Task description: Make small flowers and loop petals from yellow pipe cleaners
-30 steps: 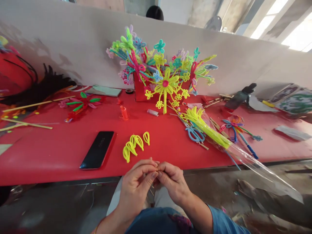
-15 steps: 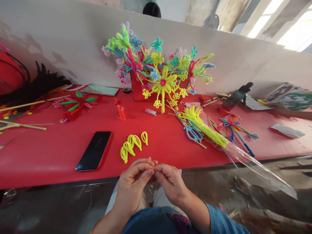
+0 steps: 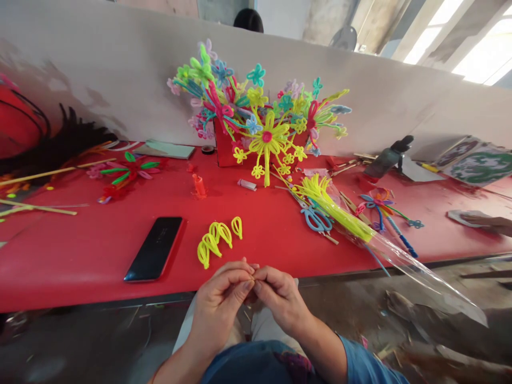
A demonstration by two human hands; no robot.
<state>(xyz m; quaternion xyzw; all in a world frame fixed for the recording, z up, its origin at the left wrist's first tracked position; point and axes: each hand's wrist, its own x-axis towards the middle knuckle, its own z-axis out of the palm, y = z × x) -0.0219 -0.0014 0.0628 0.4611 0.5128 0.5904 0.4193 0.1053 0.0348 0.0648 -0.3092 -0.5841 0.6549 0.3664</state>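
My left hand (image 3: 224, 298) and my right hand (image 3: 280, 297) meet in front of the table's near edge, thumbs and forefingers pinched together. Whatever sits between the fingertips is too small and covered to make out. Just beyond them, several yellow pipe-cleaner loops (image 3: 215, 239) lie in a slanting row on the red table (image 3: 256, 218). A black phone (image 3: 155, 248) rests to their left. To the right, a bundle of yellow pipe cleaners (image 3: 340, 210) pokes out of a clear plastic sleeve (image 3: 424, 277), beside blue-handled scissors (image 3: 317, 218).
Colourful pipe-cleaner flowers (image 3: 268, 136) stand in a red box (image 3: 226, 144) at the back. A red candle (image 3: 199, 185), a dark bottle (image 3: 388, 160) and a finished-looking flower (image 3: 378, 202) are on the table. At far right, another person's hand (image 3: 486, 220) touches a white cloth or paper (image 3: 460, 216).
My hands stay pinched together in nearly the same place. The other person's hand at far right has come nearer, down onto the white piece.
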